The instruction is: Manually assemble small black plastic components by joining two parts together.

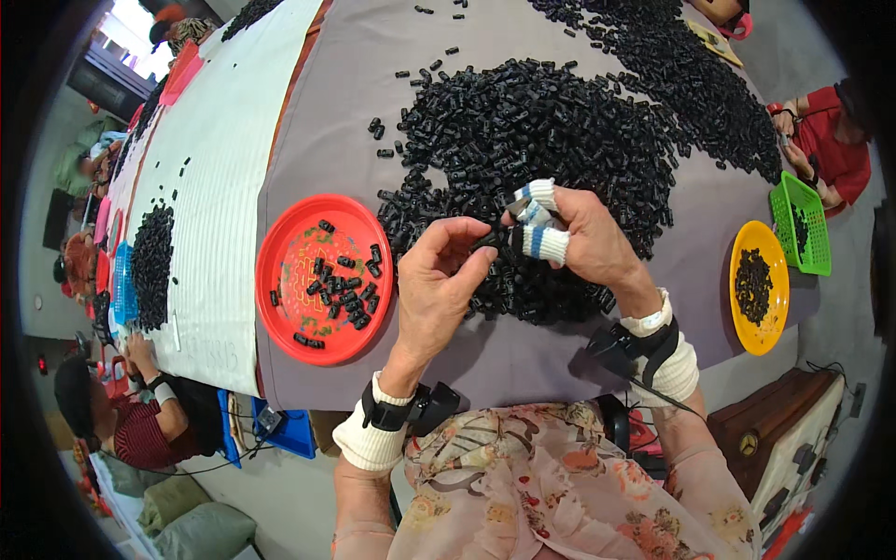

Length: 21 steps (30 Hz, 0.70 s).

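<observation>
My left hand [439, 280] pinches a small black part [486, 241] between thumb and fingertips, in front of a large heap of black parts [551, 140]. Close against it, my right hand [597, 238] is closed, with white blue-striped fabric sleeves [544, 245] on its fingers. A small greyish edge shows at those fingertips, but what the hand grips is too small to make out. Left of my hands, a red plate [271, 322] holds several loose short black cylindrical parts. White cuffs and black strapped devices sit on both my wrists.
A yellow plate [767, 338] with small black pieces and a green basket [812, 257] stand at the right. More black parts [691, 89] spread beyond the heap. People sit at the left and far right. A white-covered table [224, 187] adjoins on the left.
</observation>
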### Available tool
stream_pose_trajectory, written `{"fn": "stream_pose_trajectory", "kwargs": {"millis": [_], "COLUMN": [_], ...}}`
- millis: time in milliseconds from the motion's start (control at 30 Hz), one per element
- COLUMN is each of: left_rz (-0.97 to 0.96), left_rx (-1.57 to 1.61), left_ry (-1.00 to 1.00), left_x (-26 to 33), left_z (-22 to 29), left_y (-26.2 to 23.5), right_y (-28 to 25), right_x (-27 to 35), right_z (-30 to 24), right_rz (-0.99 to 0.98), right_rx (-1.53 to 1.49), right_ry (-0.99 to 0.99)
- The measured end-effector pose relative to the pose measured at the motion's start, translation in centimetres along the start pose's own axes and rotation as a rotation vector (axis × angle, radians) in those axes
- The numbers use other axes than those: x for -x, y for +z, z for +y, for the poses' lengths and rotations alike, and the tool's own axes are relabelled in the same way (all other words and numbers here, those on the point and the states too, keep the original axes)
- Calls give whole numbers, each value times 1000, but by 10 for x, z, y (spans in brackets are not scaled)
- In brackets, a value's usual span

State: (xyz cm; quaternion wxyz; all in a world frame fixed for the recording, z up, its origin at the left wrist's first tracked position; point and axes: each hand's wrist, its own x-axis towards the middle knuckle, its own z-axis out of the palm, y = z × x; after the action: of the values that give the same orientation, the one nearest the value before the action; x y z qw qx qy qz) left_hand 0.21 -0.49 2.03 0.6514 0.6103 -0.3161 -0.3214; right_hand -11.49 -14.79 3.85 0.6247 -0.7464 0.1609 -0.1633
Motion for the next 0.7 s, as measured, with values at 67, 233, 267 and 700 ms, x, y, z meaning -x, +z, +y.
{"fn": "stream_pose_trajectory", "kwargs": {"millis": [67,233,267,700], "left_rz": [-4,4,7,-16], "left_rx": [-29,12,15,368], "left_ry": [26,104,106,-20], "left_x": [2,-1,-1,1], "left_z": [3,7,7,4], "left_y": [1,1,0,-6], "right_y": [5,6,7,16], "right_x": [0,-3,-3,-4], "right_z": [-9,-12,-13,-3], "right_rz": [-16,-41,-39,22], "right_rx": [40,45,48,-51], "right_ry": [29,47,68,-115]}}
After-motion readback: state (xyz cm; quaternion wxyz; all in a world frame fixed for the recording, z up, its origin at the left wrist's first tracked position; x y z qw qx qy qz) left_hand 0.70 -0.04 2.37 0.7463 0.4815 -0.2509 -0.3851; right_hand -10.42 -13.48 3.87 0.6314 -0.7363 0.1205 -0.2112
